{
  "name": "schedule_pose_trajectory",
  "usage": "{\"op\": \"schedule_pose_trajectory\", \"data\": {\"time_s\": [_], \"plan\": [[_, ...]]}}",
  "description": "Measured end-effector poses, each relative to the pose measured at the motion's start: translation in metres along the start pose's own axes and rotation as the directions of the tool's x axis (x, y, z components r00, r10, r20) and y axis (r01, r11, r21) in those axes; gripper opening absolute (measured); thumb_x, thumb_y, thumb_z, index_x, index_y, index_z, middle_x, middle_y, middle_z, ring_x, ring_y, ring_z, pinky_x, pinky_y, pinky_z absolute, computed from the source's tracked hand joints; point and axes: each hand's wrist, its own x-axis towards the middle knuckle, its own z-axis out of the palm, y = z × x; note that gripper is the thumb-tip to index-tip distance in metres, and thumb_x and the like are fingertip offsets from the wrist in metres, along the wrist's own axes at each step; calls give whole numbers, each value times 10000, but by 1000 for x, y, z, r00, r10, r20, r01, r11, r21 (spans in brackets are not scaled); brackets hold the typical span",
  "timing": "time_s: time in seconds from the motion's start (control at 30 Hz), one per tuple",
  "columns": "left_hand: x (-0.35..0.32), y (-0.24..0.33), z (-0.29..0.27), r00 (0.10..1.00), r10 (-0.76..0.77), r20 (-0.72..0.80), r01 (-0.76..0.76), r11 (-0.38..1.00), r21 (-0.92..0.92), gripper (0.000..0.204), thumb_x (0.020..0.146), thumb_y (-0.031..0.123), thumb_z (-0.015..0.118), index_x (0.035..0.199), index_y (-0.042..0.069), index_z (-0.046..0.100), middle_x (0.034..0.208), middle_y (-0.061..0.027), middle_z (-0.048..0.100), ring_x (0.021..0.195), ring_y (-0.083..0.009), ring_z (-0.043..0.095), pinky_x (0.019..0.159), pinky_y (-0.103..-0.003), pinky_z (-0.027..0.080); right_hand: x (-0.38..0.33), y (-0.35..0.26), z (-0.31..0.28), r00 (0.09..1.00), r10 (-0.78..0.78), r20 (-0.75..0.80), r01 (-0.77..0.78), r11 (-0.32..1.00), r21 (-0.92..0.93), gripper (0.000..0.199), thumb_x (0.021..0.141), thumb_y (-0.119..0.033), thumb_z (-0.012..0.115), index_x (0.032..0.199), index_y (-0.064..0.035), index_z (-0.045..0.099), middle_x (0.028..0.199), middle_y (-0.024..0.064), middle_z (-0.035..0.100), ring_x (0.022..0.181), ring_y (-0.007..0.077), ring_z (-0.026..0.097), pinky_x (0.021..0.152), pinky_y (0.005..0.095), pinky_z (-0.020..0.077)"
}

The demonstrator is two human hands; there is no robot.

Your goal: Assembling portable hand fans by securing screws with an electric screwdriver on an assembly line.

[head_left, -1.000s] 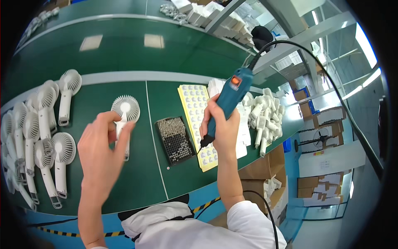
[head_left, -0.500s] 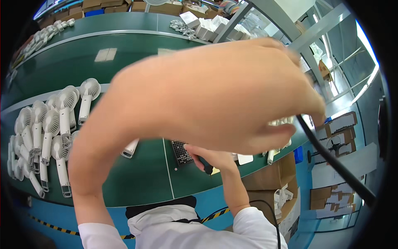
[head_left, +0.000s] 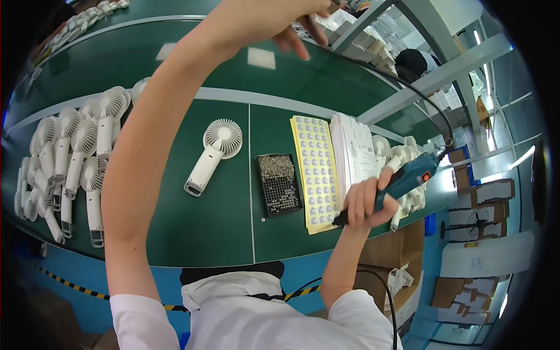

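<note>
My right hand [head_left: 368, 201] is wrapped round a teal electric screwdriver [head_left: 411, 178] with a black tip, held tilted above the sticker sheet and papers. A black cable [head_left: 423, 96] runs from its end up toward the far left. My left hand [head_left: 289, 26] is raised over the far side of the table, partly cut off by the upper edge, fingers apart with nothing visibly gripped. The cable passes near it. A white handheld fan [head_left: 201, 169] lies alone on the green table [head_left: 216, 233]. Right of it sits a black tray [head_left: 272, 198] of small screws.
White handheld fans [head_left: 76, 146] are piled at the left, more [head_left: 382, 146] at the right. A yellow-edged sticker sheet [head_left: 302, 169] lies beside stacked papers [head_left: 356, 146]. A grey metal frame [head_left: 431, 76] rises at the far right. Cardboard boxes [head_left: 382, 248] stand below the table edge.
My left hand has swung up and away from the near view, uncovering the fan, tray and papers. My right hand has moved right with the screwdriver, away from the screw tray.
</note>
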Motion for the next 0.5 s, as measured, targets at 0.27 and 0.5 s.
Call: {"op": "schedule_pose_trajectory", "data": {"time_s": [0.27, 0.5], "plan": [[12, -66, 20, 957, -277, -88, 226, 900, -373, 363, 976, 328, 562, 951, -26, 636, 786, -105, 690, 618, -190, 674, 572, -280, 541, 16, 25, 15, 990, 31, 140, -11, 990, -140, 227, 876, -136, 475, 1032, -3, 377, 578, 96, 432, 283, 179, 411, 262, 294, 427], [-40, -50, 20, 985, -24, -173, -43, 925, -377, 500, 939, 286, 622, 1242, -84, 474, 1116, -183, 640, 863, -200, 676, 756, -270, 538, 29, 57, 20, 946, 6, -323, -162, 874, -458, 190, 970, -176, 429, 1114, -57, 465, 628, 55, 396, 339, 154, 395, 310, 284, 395]]}}
